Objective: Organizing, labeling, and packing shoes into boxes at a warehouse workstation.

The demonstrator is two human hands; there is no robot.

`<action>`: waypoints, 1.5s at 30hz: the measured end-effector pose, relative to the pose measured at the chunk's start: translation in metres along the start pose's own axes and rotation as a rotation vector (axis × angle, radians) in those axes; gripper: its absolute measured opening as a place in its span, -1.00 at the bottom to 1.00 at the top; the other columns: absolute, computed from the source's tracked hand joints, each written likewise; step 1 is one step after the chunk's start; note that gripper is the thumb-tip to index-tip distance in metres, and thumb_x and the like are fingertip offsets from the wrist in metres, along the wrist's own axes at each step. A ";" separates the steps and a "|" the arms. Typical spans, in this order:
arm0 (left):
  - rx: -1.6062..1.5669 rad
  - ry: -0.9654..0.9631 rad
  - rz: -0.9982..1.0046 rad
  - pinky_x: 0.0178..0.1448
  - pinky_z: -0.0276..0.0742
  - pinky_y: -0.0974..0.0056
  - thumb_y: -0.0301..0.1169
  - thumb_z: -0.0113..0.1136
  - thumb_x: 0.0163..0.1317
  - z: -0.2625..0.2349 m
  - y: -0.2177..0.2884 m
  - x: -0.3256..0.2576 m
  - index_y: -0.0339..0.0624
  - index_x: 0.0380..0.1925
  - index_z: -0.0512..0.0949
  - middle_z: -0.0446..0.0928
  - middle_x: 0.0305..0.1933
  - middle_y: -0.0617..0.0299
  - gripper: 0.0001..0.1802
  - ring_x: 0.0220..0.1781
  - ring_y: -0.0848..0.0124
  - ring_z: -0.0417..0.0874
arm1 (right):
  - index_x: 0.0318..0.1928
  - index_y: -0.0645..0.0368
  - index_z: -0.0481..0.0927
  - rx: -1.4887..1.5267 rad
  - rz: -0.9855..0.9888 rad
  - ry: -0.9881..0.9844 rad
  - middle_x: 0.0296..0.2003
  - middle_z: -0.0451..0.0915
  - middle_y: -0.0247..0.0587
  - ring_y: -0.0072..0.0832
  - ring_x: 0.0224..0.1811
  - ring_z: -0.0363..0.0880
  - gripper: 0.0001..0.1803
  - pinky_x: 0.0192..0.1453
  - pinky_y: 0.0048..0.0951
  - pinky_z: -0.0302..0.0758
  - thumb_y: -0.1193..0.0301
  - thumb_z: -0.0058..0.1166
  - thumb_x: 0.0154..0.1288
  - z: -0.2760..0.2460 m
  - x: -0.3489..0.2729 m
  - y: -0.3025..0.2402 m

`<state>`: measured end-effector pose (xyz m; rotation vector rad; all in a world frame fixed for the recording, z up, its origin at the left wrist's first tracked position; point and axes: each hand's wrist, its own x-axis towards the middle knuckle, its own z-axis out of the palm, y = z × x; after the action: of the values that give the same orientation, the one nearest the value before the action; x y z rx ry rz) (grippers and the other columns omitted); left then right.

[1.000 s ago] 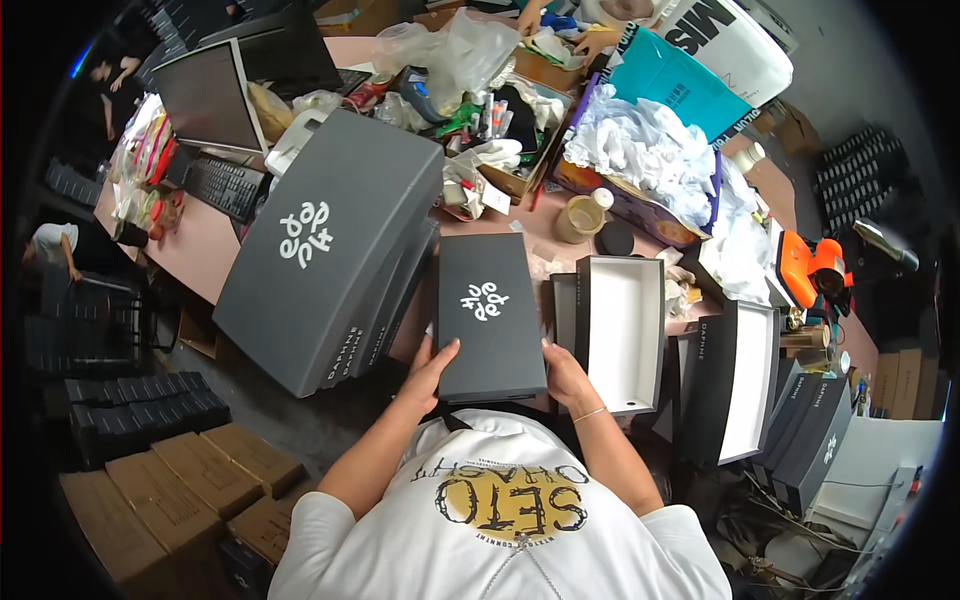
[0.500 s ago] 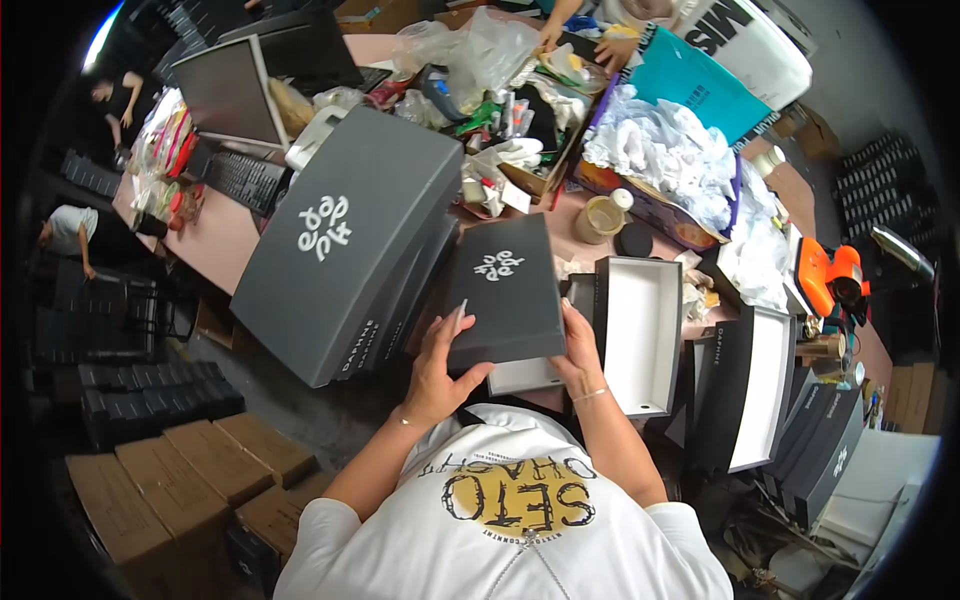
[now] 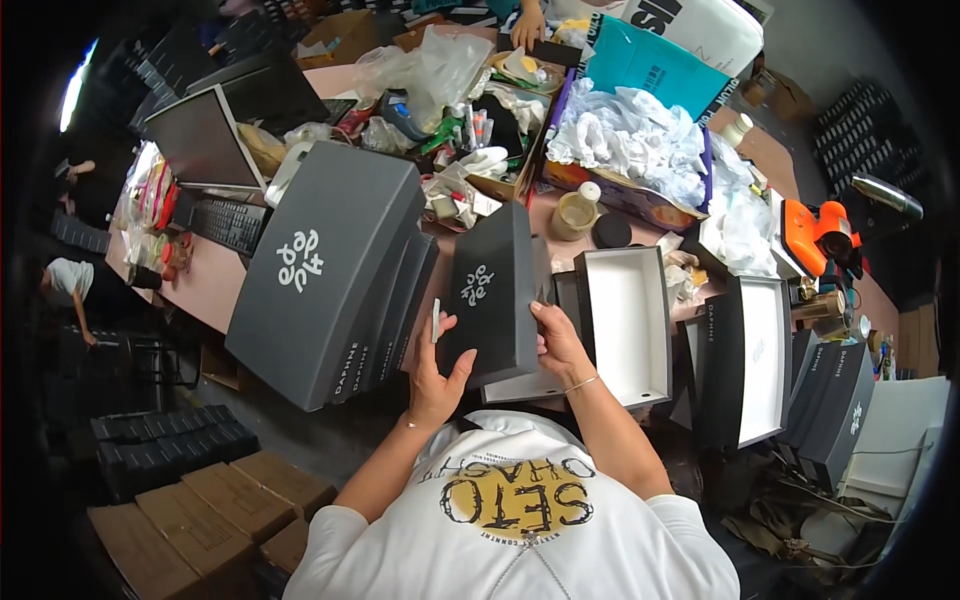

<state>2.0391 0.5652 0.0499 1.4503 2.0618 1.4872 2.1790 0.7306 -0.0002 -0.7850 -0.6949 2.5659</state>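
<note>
A black shoebox lid (image 3: 488, 290) with a white emblem tilts in front of me, its right side raised. My right hand (image 3: 562, 345) grips its right edge, thumb on the rim and fingers curled behind. By the lower left edge of the lid is my left hand (image 3: 434, 385), thumb apart. A slim white stick-like thing (image 3: 436, 320) stands between its fingers; its kind is too small to make out. Under the lid shows part of a white-lined open box (image 3: 525, 387), mostly hidden. Another open, white-lined box (image 3: 628, 330) lies just right of my right hand.
Stacked black shoeboxes (image 3: 325, 265) stand at the left, near a monitor (image 3: 205, 140) and keyboard (image 3: 230, 225). Behind are a jar (image 3: 574, 212), a carton of crumpled white paper (image 3: 625, 190) and an orange tool (image 3: 815, 235). Another person's hand (image 3: 528, 28) is at the far edge.
The lid has turned from lying nearly flat to tilted, its right side lifted. My left hand has shifted slightly left with the slim white thing. The view has shifted a little.
</note>
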 end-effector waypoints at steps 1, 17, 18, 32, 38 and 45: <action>-0.012 -0.014 0.055 0.33 0.28 0.07 -0.39 0.24 0.21 -0.003 0.005 0.004 -0.33 0.33 0.07 0.44 0.15 -0.10 -0.23 0.27 0.05 0.42 | -0.38 0.14 0.48 -0.012 -0.016 -0.028 -0.62 0.47 -0.44 -0.77 -0.79 0.22 -0.78 -0.77 -0.71 0.06 0.30 -0.01 0.37 0.010 -0.002 -0.002; -0.320 -0.122 -0.396 -0.25 0.53 0.39 -0.44 0.17 0.26 0.046 -0.046 0.042 -0.34 -0.24 0.58 0.55 -0.27 0.21 -0.82 -0.28 0.46 0.60 | -0.36 0.33 0.55 -1.487 -0.161 -0.030 -0.54 0.55 0.11 0.00 -0.49 0.53 -0.68 -0.32 -0.19 0.46 0.25 0.14 0.22 -0.012 -0.026 0.072; -0.454 -0.197 -0.578 -0.27 0.53 0.38 -0.43 0.16 0.26 0.057 -0.058 0.043 -0.34 -0.24 0.57 0.55 -0.31 0.24 -0.83 -0.30 0.46 0.60 | -0.36 0.33 0.55 -1.462 -0.153 -0.027 -0.56 0.54 0.09 -0.05 -0.52 0.51 -0.66 -0.35 -0.22 0.45 0.23 0.15 0.23 -0.014 -0.030 0.070; 0.396 -0.499 -0.302 -0.19 0.52 -0.01 -0.26 0.31 0.07 0.131 -0.096 0.072 -0.32 -0.26 0.45 0.58 -0.43 -0.15 -0.62 -0.29 -0.10 0.64 | -0.32 0.32 0.55 -1.404 -0.140 -0.041 -0.51 0.55 0.10 -0.09 -0.49 0.51 -0.71 -0.32 -0.26 0.44 0.29 0.14 0.25 -0.042 -0.037 0.073; 0.213 -0.531 -0.363 -0.40 0.49 0.18 -0.22 0.27 0.15 0.120 -0.107 0.076 -0.26 -0.26 0.43 0.57 -0.46 0.03 -0.65 -0.46 0.19 0.62 | -0.21 0.32 0.56 -1.149 -0.401 0.334 -0.39 0.61 0.05 -0.20 -0.41 0.60 -0.81 -0.21 -0.34 0.51 0.42 0.06 0.27 -0.032 -0.033 0.044; -0.719 -0.608 -1.022 -0.59 0.29 0.53 -0.26 0.01 0.38 0.107 -0.080 0.080 -0.10 -0.27 0.44 0.45 -0.50 0.34 -0.84 -0.63 0.63 0.39 | -0.28 0.34 0.54 -0.637 -0.276 0.428 -0.53 0.53 -0.28 -0.59 -0.64 0.40 -0.76 -0.55 -0.55 0.34 0.35 0.13 0.28 -0.035 0.013 0.010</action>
<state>2.0228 0.6933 -0.0375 0.3474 1.2856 0.9693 2.1879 0.7410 -0.0361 -1.2722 -1.3768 1.8363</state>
